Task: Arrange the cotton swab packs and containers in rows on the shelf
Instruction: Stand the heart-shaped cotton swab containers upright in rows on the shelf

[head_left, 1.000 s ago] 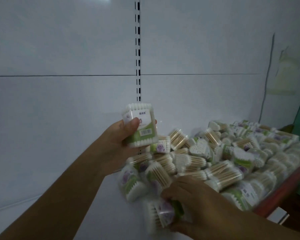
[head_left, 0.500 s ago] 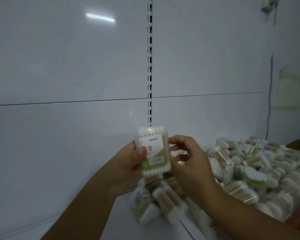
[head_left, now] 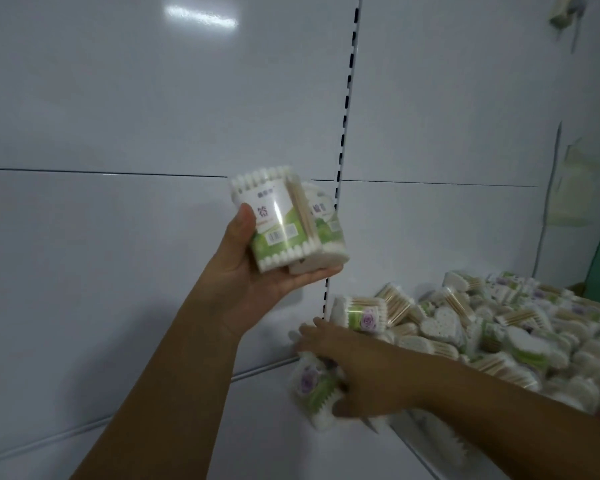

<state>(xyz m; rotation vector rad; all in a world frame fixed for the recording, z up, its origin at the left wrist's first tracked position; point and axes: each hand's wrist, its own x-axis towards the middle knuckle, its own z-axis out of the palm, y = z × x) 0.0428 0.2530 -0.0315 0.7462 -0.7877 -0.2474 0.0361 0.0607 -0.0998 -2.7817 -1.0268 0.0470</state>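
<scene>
The left hand (head_left: 257, 268) was raised in front of the white back panel (head_left: 153, 98), palm turned up and inward, grasping 2 cotton swab packs side by side. The front pack (head_left: 278, 220), a rectangular clear box with a white and green label and a barcode, stood nearly upright with the thumb pressed against its left side. The second pack (head_left: 326, 233) sat just behind and to the right of it, touching it, its base resting on the fingers curled beneath. Both packs were held in the air, well above the shelf (head_left: 222, 427), just left of the slotted upright (head_left: 347, 116) that ran down the panel. Lower and to the right, the right hand (head_left: 354, 368) reached palm down to the left edge of the pile (head_left: 499, 334) of loose swab packs heaped on the shelf. Its thumb and fingers closed around a purple-flower pack (head_left: 312, 386) with a green label, which lay tilted on the shelf at the near left corner of the heap; the hand and that pack were blurred, so the exact finger placement could not be made out. A heart-shaped pack (head_left: 440, 323) lay face up among the jumbled packs further right, and the pile stretched on toward the right edge of the view.
</scene>
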